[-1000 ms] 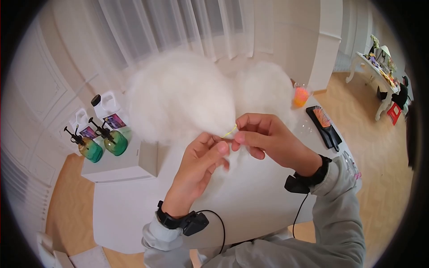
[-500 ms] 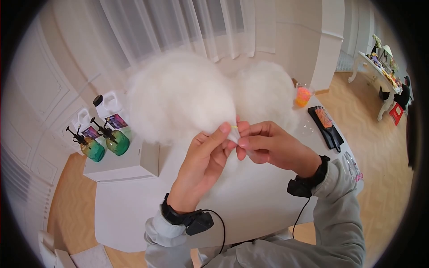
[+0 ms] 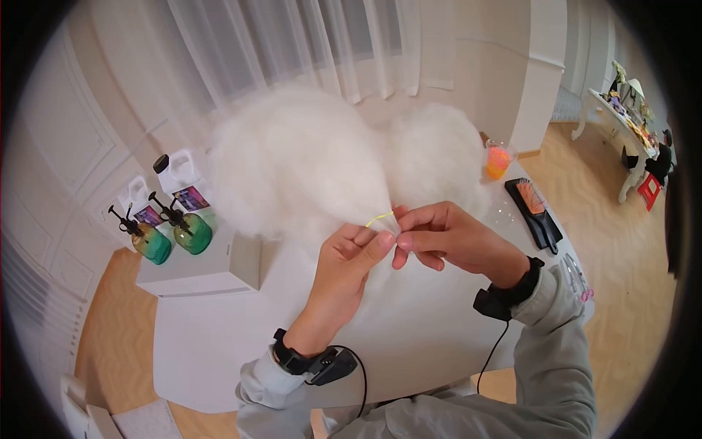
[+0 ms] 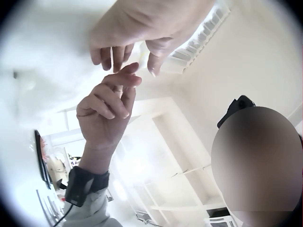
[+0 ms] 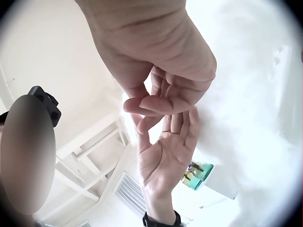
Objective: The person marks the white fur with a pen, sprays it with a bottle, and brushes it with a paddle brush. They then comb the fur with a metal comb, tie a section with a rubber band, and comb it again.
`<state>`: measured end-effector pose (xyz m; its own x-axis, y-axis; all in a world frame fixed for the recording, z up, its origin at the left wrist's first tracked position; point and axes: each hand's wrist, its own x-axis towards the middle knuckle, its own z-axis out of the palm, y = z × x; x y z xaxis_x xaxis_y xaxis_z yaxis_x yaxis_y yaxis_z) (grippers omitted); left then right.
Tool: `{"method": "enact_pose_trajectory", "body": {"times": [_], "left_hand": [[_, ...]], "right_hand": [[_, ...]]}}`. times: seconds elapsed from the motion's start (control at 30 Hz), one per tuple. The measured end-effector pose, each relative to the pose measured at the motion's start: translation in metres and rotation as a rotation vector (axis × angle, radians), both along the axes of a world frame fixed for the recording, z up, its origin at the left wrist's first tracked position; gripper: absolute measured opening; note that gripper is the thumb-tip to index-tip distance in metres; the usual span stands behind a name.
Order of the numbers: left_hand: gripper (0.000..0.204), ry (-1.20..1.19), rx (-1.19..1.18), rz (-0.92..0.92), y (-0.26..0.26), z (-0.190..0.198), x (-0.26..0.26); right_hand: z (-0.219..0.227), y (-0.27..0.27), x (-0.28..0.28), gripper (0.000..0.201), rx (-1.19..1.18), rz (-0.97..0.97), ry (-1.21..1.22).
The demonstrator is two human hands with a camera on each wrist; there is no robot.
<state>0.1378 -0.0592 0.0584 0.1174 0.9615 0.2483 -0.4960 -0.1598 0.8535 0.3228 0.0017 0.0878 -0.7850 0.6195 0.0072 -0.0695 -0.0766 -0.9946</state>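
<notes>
A large mass of white fluffy fibre [image 3: 300, 161] narrows to a tuft between the two hands in the head view. Across that tuft runs a thin yellow-green band [image 3: 379, 217], close to the left fingertips. My left hand [image 3: 342, 267] pinches at the tuft from the left, thumb toward the camera. From the right, my right hand [image 3: 457, 238] pinches the tuft's tip between thumb and index finger. The right wrist view shows the right thumb and index finger [image 5: 158, 105] pressed together, hiding what lies between them.
A second fluffy mound [image 3: 439, 154] stands behind. On the right lie a cup of orange-pink bits [image 3: 498, 161], a black hairbrush [image 3: 537, 219] and scissors [image 3: 578, 278]. Two green spray bottles [image 3: 193, 233] and white jugs [image 3: 179, 175] stand on a white box [image 3: 212, 274] at left.
The band, first stretched between both hands, now crosses the fluff tuft. Both hands have shifted slightly right, and the right fingers have come onto the tuft's tip.
</notes>
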Motion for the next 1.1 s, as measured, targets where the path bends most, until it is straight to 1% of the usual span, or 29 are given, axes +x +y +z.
{"method": "enact_pose_trajectory", "body": {"times": [0.07,0.1,0.13,0.17,0.23,0.27,0.33,0.37,0.43,0.47,0.53,0.57,0.63,0.77,0.83,0.97,1.03,1.07,1.1], "left_hand": [[0.016,0.034,-0.114,0.015,-0.003,-0.002,-0.002],[0.016,0.033,-0.115,0.016,-0.004,-0.002,-0.002],[0.022,0.068,-0.084,0.03,-0.005,-0.002,-0.001],[0.028,0.102,-0.051,0.045,-0.005,-0.002,0.0],[0.027,0.093,-0.029,0.048,-0.004,-0.005,-0.001],[0.026,0.087,-0.007,0.049,-0.003,-0.006,-0.001],[0.026,0.1,-0.027,0.068,-0.006,-0.004,-0.001],[0.026,0.117,-0.05,0.081,-0.007,-0.003,0.0],[0.024,0.1,-0.056,0.083,-0.007,-0.004,0.001],[0.023,0.085,-0.062,0.089,-0.007,-0.004,0.001],[0.02,0.08,-0.063,0.086,-0.006,-0.007,0.0],[0.018,0.076,-0.064,0.086,-0.006,-0.008,-0.002],[0.016,0.096,-0.061,0.101,-0.005,-0.012,-0.004],[0.013,0.112,-0.069,0.128,-0.006,-0.004,0.0],[0.013,0.107,-0.061,0.122,-0.009,0.002,0.001],[0.013,0.126,-0.024,0.086,-0.011,0.005,-0.001],[0.013,0.123,-0.029,0.092,-0.012,0.007,-0.002],[0.014,0.121,-0.037,0.095,-0.013,0.008,-0.002],[0.014,0.116,-0.036,0.099,-0.013,0.008,-0.002]], "right_hand": [[0.002,-0.002,-0.001,0.016,0.02,0.018,0.024],[0.007,-0.006,-0.002,0.017,0.04,-0.007,-0.038],[0.014,-0.011,-0.003,0.017,0.06,-0.03,-0.102],[0.021,-0.013,-0.001,0.017,0.06,-0.026,-0.105],[0.035,-0.015,0.001,0.017,0.211,-0.07,-0.382],[0.034,-0.014,0.002,0.017,0.215,-0.066,-0.384],[0.032,-0.012,0.005,0.013,0.633,-0.388,-0.333],[0.03,-0.01,0.003,0.013,0.632,-0.388,-0.336],[0.025,-0.007,-0.004,0.008,1.046,-0.441,-0.107],[0.024,-0.007,-0.007,0.008,1.046,-0.442,-0.109],[0.023,-0.007,-0.013,0.007,1.284,-0.473,-0.123],[0.022,-0.005,-0.016,0.007,1.285,-0.47,-0.121],[0.021,0.0,-0.019,0.01,1.495,-0.502,-0.117],[0.025,0.005,-0.024,0.012,1.555,-0.522,-0.093],[0.029,0.01,-0.026,0.014,1.592,-0.604,-0.01],[0.027,0.018,-0.025,0.012,1.637,-0.586,0.028],[0.023,0.013,-0.02,0.008,1.39,-0.515,-0.004],[0.022,0.009,-0.017,0.008,1.392,-0.508,-0.004],[0.021,0.004,-0.014,0.007,1.085,-0.5,-0.079]]}}
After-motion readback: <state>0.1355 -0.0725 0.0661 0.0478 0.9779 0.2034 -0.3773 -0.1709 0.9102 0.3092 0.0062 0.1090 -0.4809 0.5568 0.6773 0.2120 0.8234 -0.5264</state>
